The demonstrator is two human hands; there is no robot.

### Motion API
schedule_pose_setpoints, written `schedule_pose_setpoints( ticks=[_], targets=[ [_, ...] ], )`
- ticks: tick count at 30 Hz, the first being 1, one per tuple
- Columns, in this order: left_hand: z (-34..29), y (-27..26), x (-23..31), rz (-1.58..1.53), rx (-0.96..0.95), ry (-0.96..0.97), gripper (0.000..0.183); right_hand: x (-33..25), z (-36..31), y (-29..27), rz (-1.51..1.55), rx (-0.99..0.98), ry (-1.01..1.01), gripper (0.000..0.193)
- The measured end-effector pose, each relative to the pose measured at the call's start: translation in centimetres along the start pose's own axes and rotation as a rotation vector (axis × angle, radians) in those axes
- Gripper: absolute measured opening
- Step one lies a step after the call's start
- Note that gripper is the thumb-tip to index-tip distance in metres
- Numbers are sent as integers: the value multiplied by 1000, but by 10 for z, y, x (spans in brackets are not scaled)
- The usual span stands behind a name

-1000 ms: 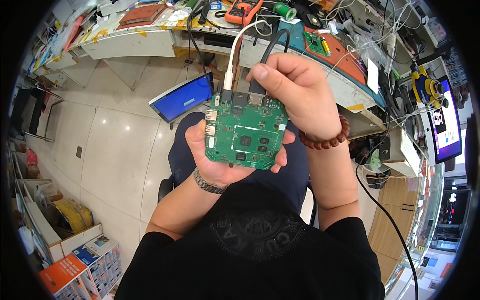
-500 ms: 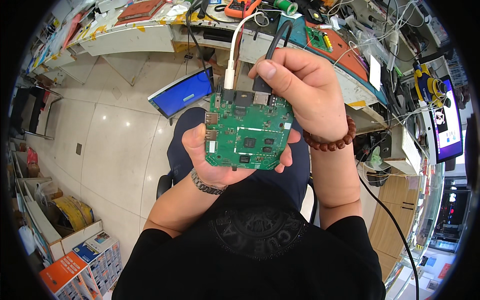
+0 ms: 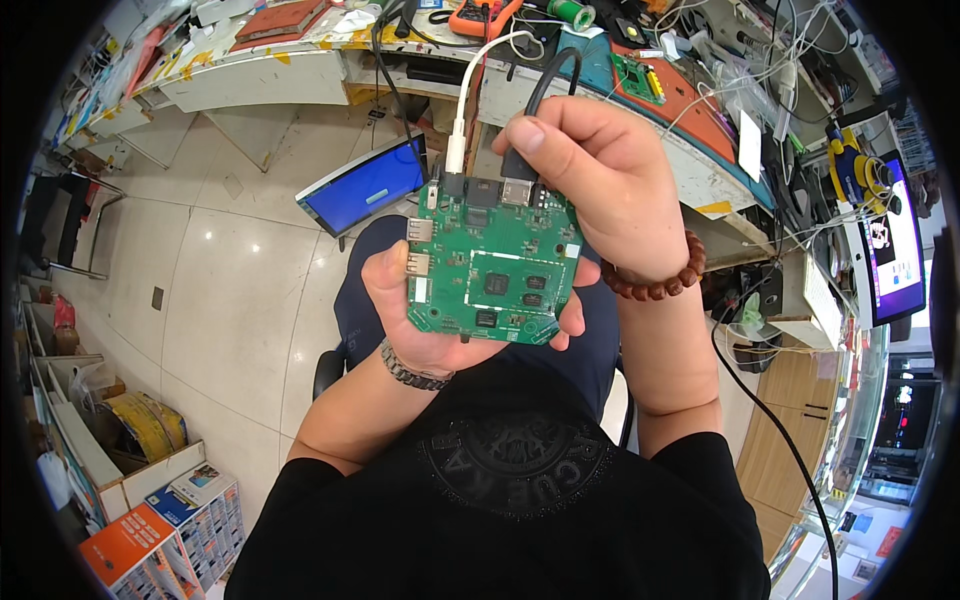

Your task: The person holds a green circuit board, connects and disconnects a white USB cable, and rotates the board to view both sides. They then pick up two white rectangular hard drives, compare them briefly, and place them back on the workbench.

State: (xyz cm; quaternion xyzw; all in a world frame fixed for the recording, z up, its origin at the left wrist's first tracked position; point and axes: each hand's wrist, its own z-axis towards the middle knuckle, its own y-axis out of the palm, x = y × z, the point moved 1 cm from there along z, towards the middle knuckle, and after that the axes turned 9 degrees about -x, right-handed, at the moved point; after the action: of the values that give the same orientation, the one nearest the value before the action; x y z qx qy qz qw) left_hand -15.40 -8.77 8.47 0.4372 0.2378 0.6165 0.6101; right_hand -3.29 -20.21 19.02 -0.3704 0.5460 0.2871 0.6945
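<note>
A green circuit board (image 3: 450, 290) is held up over my lap, its chips and metal ports facing me. My left hand (image 3: 395, 305) grips it from below, thumb on the left edge by the USB ports and fingertips showing past the right edge. Between thumb and fingers, my right hand (image 3: 610, 190) pinches the black plug of a black cable (image 3: 556, 66), at the metal port on the board's far edge. A white cable's plug (image 3: 456, 148) stands in the same edge, left of the black one. Whether the black plug is fully seated, I cannot tell.
Beyond the board, a small screen (image 3: 365, 187) lit blue leans near the workbench (image 3: 255, 85). On the bench lie an orange multimeter (image 3: 484, 14), a green wire spool (image 3: 572, 12) and another circuit board (image 3: 638, 78). Boxes (image 3: 130, 540) stand lower left; a monitor (image 3: 893, 240) is at right.
The board has shifted very slightly left and tilted a little. My right hand with the black cable's plug has moved slightly left along with it.
</note>
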Motion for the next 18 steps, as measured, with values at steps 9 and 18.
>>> schedule_pose_setpoints(
  ticks=[9, 18],
  targets=[
    [-1, -6, -3, -35, -46, 9, 120, -1, -3, 1, -5, 11, -19, 25],
    [-1, -7, -3, -55, -52, 1, 121, 0, -3, 1, -11, 19, -22, 26]
  ],
)
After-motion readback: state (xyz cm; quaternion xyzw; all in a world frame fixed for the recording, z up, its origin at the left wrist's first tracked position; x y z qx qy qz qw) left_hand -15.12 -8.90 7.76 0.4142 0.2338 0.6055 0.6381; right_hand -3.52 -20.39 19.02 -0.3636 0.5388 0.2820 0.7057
